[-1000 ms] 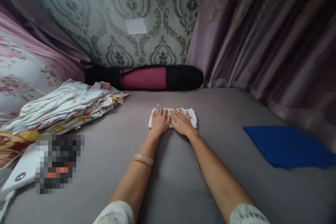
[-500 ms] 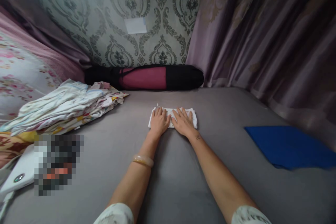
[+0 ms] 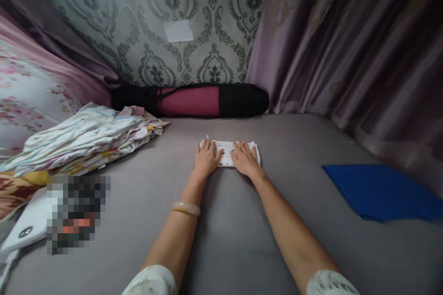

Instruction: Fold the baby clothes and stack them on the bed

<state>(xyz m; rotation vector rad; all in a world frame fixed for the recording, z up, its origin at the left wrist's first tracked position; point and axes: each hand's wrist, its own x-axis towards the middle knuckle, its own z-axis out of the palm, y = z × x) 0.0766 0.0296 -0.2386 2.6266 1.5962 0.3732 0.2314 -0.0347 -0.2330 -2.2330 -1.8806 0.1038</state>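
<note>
A small white folded cloth point(image 3: 226, 156) with tiny dark prints lies flat on the grey bed sheet point(image 3: 235, 221). On its left part rests my left hand point(image 3: 206, 156), palm down with the fingers stretched forward. My right hand point(image 3: 245, 156) presses flat on the right part, fingers spread. A strip of the cloth shows between the two thumbs. Neither hand grips it. The parts under my palms are hidden.
Piled clothes point(image 3: 90, 133) lie at the left, with a white device point(image 3: 27, 221) on a cable nearer me beside a blurred patch. A blue folded cloth point(image 3: 384, 191) is at the right. A long black and pink bag point(image 3: 190, 101) lies along the patterned wall.
My hands have slid slightly apart on the white cloth, the left one leftward and the right one rightward, so more cloth shows between them.
</note>
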